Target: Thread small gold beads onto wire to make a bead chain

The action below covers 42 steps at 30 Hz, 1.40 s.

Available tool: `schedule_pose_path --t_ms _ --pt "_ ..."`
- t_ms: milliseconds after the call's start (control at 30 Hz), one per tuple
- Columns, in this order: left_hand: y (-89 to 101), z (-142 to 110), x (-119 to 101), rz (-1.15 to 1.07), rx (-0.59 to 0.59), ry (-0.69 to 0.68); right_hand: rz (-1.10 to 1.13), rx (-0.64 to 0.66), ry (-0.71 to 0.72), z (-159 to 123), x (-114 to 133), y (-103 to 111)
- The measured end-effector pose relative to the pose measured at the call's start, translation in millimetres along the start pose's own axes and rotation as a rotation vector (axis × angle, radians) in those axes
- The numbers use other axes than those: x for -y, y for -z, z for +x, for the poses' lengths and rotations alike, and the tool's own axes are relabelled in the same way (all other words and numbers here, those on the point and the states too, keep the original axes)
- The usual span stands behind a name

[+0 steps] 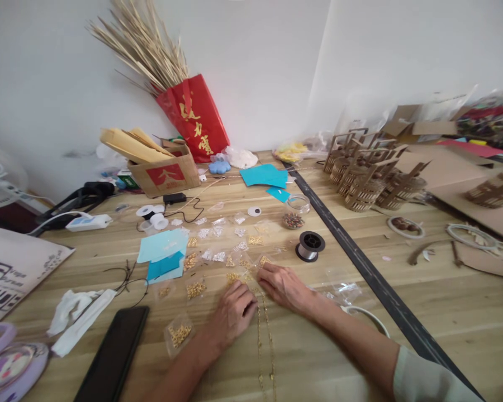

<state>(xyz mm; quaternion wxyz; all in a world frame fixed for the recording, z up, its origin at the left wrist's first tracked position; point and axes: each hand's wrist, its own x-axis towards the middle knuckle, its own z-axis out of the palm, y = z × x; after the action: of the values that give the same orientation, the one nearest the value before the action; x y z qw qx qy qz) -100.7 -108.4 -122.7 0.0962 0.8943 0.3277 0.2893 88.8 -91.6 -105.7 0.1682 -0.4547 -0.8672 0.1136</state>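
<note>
Gold chain [259, 330] prob. mid-work, L hand [233, 312] + R hand [283, 285] at its far end.
Progress (est.): chain's laid out on table [226, 377], but can't tell if ends are joined; far end's obscured, near end's out of frame. Gold-pc bags [196, 289] nearby, contents still loose. Both hands: fingers curled, tips hidden, can't tell if pinching. Chain looks thin, shiny, approx. 2 parallel strands w/ small gold bits spaced along.
</note>
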Motion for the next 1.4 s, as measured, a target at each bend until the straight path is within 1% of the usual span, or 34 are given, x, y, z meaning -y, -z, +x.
schedule_pose_path --t_ms 233,433,967,1200,1400 --pt "3.0 1.2 -2.1 0.009 0.000 -0.008 -0.015 0.001 0.009 0.0 0.3 0.7" --pt "2.6 1.2 -1.3 -0.001 0.011 0.002 -0.006 -0.006 0.007 -0.1 -2.2 -2.8" --pt "1.0 0.7 -0.2 0.008 -0.005 -0.004 0.004 -0.017 0.011 0.3 -0.5 -1.1" --pt "2.3 1.5 -1.3 0.005 0.010 0.000 0.005 -0.034 0.012 -0.1 -0.9 -1.7" --pt "3.7 1.7 -2.4 0.014 0.024 0.003 -0.002 -0.014 0.007 -0.1 0.4 0.0"
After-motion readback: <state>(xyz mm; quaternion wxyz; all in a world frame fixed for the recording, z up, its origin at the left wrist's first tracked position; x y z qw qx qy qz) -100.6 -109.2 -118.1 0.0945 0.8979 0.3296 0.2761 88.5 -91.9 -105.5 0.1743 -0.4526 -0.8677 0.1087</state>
